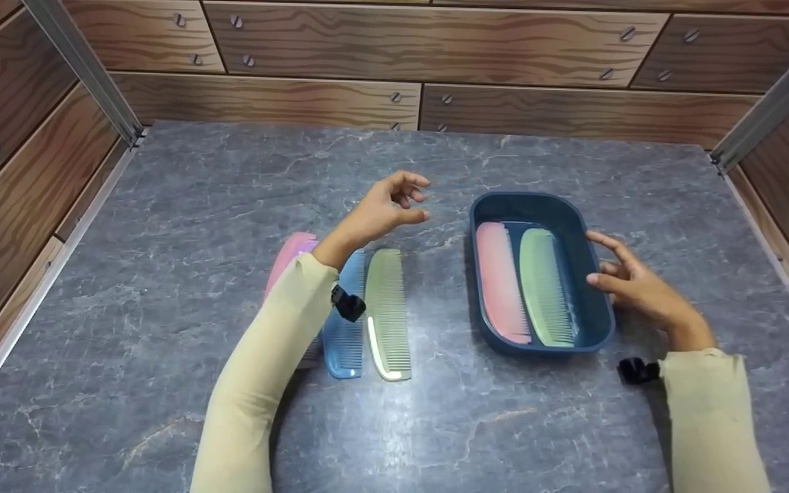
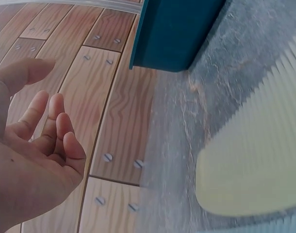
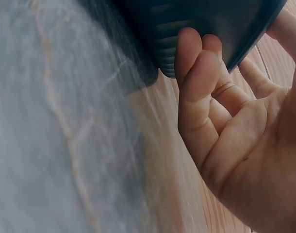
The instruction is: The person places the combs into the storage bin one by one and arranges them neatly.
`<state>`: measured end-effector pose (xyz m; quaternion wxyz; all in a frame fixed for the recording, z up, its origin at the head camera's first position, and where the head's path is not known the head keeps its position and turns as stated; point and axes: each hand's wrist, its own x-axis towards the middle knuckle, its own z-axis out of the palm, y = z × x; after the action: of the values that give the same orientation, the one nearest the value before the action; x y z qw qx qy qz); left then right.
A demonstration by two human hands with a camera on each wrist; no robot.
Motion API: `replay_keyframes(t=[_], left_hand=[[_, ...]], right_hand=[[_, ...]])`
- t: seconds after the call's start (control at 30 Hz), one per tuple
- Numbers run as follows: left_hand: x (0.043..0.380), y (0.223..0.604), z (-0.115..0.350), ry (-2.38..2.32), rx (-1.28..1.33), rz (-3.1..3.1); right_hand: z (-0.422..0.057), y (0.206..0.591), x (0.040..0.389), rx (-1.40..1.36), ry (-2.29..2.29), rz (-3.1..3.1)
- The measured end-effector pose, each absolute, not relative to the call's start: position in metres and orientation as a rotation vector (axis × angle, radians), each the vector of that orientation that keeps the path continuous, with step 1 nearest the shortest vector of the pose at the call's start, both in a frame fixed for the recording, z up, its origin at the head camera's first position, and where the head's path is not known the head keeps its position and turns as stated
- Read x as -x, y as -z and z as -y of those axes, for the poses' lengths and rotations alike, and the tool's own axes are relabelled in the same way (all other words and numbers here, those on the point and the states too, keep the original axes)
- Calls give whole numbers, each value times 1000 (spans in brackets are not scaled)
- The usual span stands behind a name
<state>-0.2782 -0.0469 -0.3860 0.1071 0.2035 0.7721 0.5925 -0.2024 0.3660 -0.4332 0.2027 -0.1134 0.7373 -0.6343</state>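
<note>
My left hand (image 1: pixel 384 209) hovers over the table, left of the dark blue tub (image 1: pixel 542 350). Its fingers are loosely bent, with nothing between them and the thumb. Below it lie a yellow-green comb (image 1: pixel 384 294), a blue comb (image 1: pixel 350 335) and a pink comb (image 1: pixel 292 253), the last partly hidden by my left forearm. Inside the tub, a pink comb (image 1: pixel 497 274) and a light green comb (image 1: pixel 542 287) lie side by side. With my right hand (image 1: pixel 641 287) I hold the tub's right side, thumb at the rim and curled fingers against the outer wall.
The grey marbled table (image 1: pixel 161 274) carries everything. Wood-patterned panels (image 1: pixel 435 48) stand along its back and sides, with metal posts at the two far corners. Purple shows beside the left pink comb, mostly behind my sleeve.
</note>
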Motion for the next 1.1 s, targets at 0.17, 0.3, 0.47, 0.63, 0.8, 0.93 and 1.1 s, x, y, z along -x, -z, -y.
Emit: replay_keyframes(t=[0.17, 0.3, 0.47, 0.63, 0.8, 0.93, 1.1], left_hand=[[277, 390, 55, -1749, -568, -2264], [276, 392, 61, -1734, -546, -2272], [275, 396, 70, -1730, -531, -2282], [274, 401, 82, -1747, -494, -2298], [272, 408, 94, -1762, -451, -2291], [270, 412, 102, -1779, -412, -2276], [268, 416, 111, -1747, -365, -2297]], right_hand=[[-366, 433, 202, 324, 1777, -2042], [-366, 434, 203, 340, 1791, -2030], [-366, 435, 203, 360, 1813, -2005], [-366, 435, 203, 346, 1814, -2005], [-365, 435, 203, 340, 1804, -2015], [-365, 435, 204, 343, 1799, -2021], [-366, 435, 204, 373, 1794, -2019]])
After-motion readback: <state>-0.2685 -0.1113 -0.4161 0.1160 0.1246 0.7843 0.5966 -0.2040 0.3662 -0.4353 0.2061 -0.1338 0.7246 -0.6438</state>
